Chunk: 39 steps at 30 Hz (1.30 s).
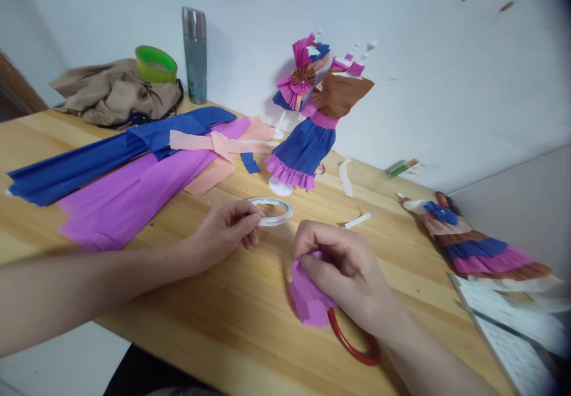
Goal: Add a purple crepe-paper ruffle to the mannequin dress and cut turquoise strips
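Observation:
Between the thumb and fingers of my left hand (229,226) is the near edge of a narrow roll of white double-sided tape (285,216), lifted over the table. My right hand (343,268) pinches a small piece of purple crepe paper (307,298) that hangs down from the fingertips. A red scissors handle (357,351) shows below that hand; the rest of the scissors is hidden. Behind both hands stands a paper dress on a stand (307,140), with a brown top, blue skirt and purple ruffle.
Blue crepe paper (89,161), purple crepe paper (147,194) and peach strips (209,176) lie at left. Farther back are a brown cloth (111,90), green tape roll (156,66) and bottle (195,57). Another paper dress (486,247) lies at right, near papers (504,324).

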Tool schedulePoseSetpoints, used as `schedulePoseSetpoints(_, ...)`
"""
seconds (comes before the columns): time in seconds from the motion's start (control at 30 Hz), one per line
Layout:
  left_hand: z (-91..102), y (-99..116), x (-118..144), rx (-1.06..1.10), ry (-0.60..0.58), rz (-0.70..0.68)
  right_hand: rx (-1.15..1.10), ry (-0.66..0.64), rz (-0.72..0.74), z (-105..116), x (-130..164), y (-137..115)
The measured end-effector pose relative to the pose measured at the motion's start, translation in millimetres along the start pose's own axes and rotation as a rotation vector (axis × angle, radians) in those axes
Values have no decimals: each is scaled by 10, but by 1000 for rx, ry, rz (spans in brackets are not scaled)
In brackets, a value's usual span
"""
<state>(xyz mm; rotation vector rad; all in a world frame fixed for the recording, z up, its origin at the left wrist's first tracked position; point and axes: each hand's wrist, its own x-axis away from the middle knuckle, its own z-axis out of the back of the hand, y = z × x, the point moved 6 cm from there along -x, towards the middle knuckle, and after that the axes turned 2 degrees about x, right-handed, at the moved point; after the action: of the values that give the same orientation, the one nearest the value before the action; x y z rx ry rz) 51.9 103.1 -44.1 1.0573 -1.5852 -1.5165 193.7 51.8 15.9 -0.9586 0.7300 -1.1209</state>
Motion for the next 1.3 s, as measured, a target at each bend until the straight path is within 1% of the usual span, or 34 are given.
schedulePoseSetpoints(0.23,-6,-9,3,-39,-28,-18,96,18,98,-26,1,-44)
schedulePoseSetpoints(0.4,2,23,17,-60,-24,-24,231,125,197,6,-8,-41)
schedulePoseSetpoints(0.57,11,61,40,-93,-11,-38,275,200,293,18,-12,-31)
schedulePoseSetpoints(0.73,-3,91,60,-163,1,-93,299,242,313,-10,-5,-6)
schedulePoseSetpoints(0.87,-10,107,74,-206,22,-139,356,268,399,-36,2,-48)
schedulePoseSetpoints(0.93,-13,108,81,-213,29,-149,396,291,405,-31,-3,-48)
schedulePoseSetpoints(1.03,-23,118,92,-214,32,-169,440,322,368,-13,-16,-17)
schedulePoseSetpoints(1.3,-61,157,125,-286,6,-253,485,356,331,-12,-18,6)
